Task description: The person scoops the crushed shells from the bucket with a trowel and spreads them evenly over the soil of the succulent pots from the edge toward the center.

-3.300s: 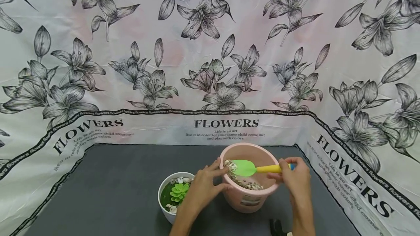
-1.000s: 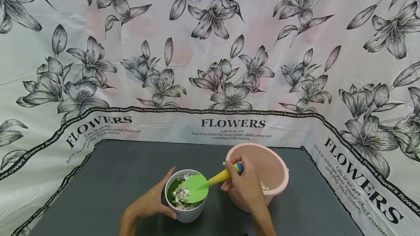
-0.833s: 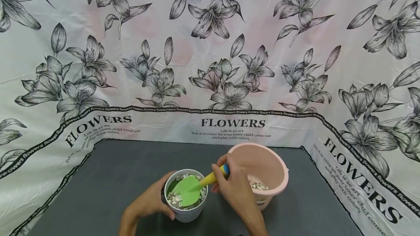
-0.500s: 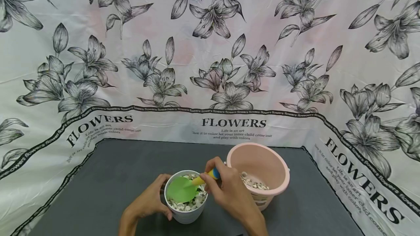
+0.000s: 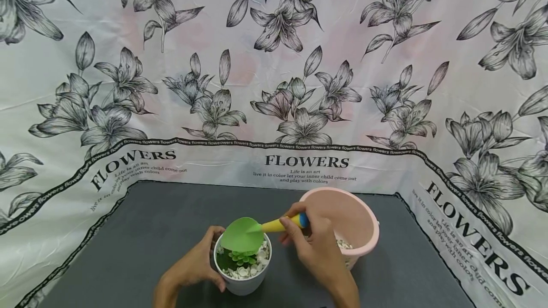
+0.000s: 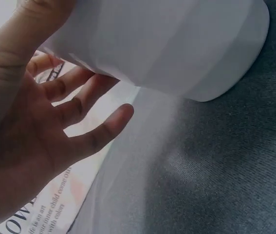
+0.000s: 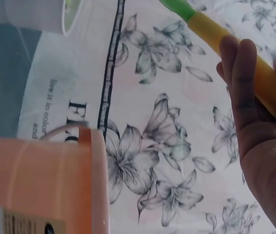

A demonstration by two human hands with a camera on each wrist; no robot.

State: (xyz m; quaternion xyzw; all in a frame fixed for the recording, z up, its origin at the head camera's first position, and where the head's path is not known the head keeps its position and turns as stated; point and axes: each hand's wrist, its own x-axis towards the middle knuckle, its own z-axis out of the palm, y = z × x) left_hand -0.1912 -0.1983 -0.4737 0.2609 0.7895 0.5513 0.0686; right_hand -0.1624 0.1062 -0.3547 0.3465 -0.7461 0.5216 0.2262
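Note:
A white pot [image 5: 244, 285] stands on the grey cloth, holding a green succulent [image 5: 242, 257] with pale pebbles [image 5: 257, 267] around it. My left hand [image 5: 194, 263] grips the pot's left side, thumb in front and fingers behind. In my right hand [image 5: 318, 246] is a toy shovel with a green blade [image 5: 242, 235] and a yellow handle [image 5: 274, 225]. The blade is over the pot's back rim and hides part of it. The left wrist view shows the pot's side [image 6: 167, 44] against the hand. Thumb and fingers hold the yellow handle [image 7: 211, 31] in the right wrist view.
A pink bucket [image 5: 364, 232] with some pebbles [image 5: 344, 244] inside stands right of the pot, partly behind my right hand. Flower-printed cloth [image 5: 299, 99] rises at the back and on both sides of the grey surface [image 5: 171, 217].
The shovel went from the bucket to the pot, tipped out its pebbles there, and has now lifted toward the back rim. My left hand moved from the bucket to the pot.

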